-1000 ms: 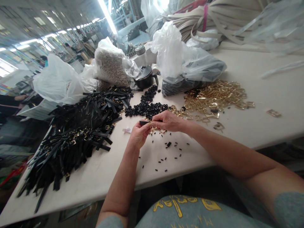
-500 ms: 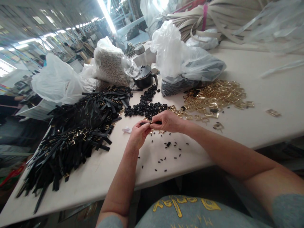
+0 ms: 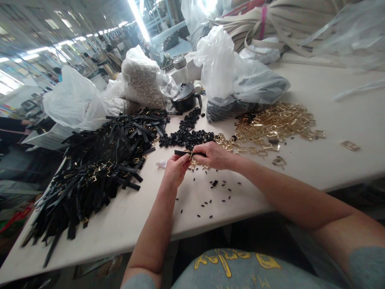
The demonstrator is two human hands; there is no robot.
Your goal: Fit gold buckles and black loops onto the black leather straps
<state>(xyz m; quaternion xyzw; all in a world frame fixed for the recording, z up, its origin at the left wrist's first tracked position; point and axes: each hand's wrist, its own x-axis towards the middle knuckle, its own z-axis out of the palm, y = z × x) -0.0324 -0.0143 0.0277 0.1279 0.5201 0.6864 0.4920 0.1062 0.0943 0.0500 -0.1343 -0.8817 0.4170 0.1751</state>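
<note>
Between my two hands is a short black strap (image 3: 181,153) with a gold buckle (image 3: 191,154) on it. My left hand (image 3: 178,167) pinches it near the buckle, and the strap's flat end sticks out past the fingertips. Fingers of my right hand (image 3: 214,155) are closed on the other side, around the strap's black part by the buckle. Just beyond the hands lies a heap of small black loops (image 3: 189,137). Gold buckles (image 3: 270,124) are piled to the right. Below the hands, several tiny black pieces (image 3: 215,183) are scattered on the table (image 3: 240,200).
At the left spreads a large pile of black straps with buckles (image 3: 99,168). Behind stand a bag of small beige pieces (image 3: 141,78), a black lidded pot (image 3: 184,98) and a plastic bag of black parts (image 3: 228,108). Beige straps (image 3: 288,24) lie at the back right.
The black strap has turned in my fingers, so more of its flat end and the gold buckle show. Both hands stay together at nearly the same spot; the view has shifted slightly.
</note>
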